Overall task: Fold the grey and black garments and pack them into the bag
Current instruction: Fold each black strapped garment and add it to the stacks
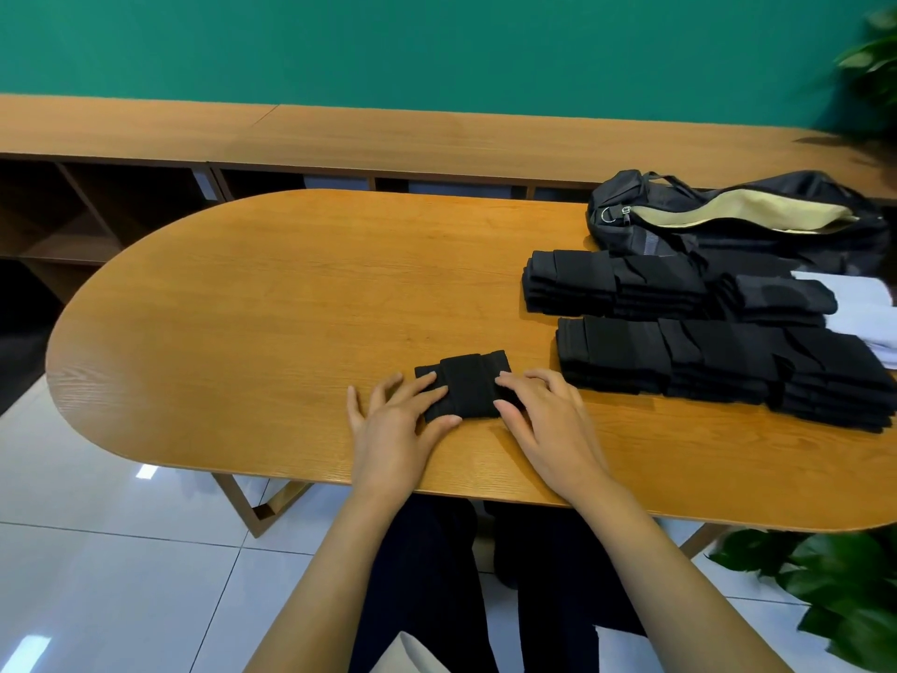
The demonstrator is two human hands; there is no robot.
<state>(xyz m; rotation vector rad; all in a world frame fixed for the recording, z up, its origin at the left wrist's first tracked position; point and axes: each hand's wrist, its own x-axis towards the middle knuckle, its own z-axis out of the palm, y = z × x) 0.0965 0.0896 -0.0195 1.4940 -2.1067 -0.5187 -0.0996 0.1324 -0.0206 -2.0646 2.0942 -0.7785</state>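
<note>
A small folded black garment lies on the wooden table near its front edge. My left hand presses its left side with fingers spread flat. My right hand presses its right side the same way. Two rows of folded black garments, a near row and a far row, are stacked at the right. Behind them lies a black bag, unzipped, with a beige lining showing.
White folded cloth sits at the far right beside the stacks. A low wooden shelf runs along the green wall. Potted plant leaves stand at the lower right, below the table edge. The floor is white tile.
</note>
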